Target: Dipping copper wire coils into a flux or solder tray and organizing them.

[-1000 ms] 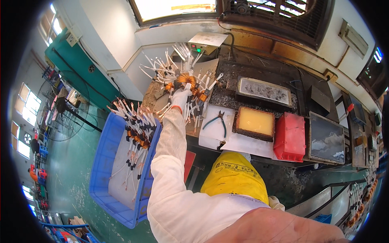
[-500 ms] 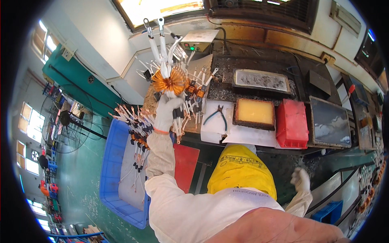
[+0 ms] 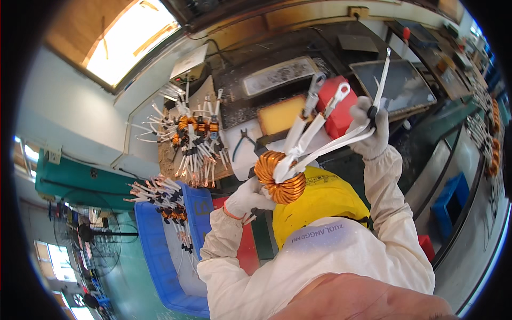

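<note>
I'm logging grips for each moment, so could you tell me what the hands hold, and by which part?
The left hand grips the orange wound coil by its ring; the right hand holds one of its white-sleeved leads near the far end.

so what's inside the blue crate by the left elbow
The blue crate holds a cluster of copper coils with white sleeved leads at its upper end, over a pale liner. Its lower right corner is covered by the white sleeve.

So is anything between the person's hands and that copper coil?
No. The left hand grips the orange wound coil directly, and the right hand pinches one of its white sleeved leads. Nothing visible sits between either grip and the coil.
</note>
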The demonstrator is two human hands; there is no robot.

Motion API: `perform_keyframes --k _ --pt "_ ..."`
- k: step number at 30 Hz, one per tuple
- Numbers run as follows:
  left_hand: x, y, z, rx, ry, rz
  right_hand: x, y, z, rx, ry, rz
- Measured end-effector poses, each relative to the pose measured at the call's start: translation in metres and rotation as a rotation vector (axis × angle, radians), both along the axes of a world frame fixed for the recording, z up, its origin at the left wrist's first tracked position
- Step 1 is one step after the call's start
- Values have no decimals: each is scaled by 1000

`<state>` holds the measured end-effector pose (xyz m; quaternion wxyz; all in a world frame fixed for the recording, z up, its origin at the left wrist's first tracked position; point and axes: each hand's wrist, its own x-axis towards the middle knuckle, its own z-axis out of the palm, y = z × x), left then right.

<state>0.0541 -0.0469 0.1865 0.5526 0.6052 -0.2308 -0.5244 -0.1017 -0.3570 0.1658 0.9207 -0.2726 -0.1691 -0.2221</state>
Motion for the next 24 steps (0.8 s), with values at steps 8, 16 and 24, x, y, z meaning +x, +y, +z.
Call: perform_keyframes --k 8,16,24 --pt "-34 -38 -67 298 -1389 -290 -59 -17 -7 -324 775 -1000" --pt "-38 -71 -63 -264 -1699 34 -129 -28 -43 -325 715 -1034" --pt "-26 -95 -22 -280 -2069 104 -223 8 -57 -724 1133 -5"
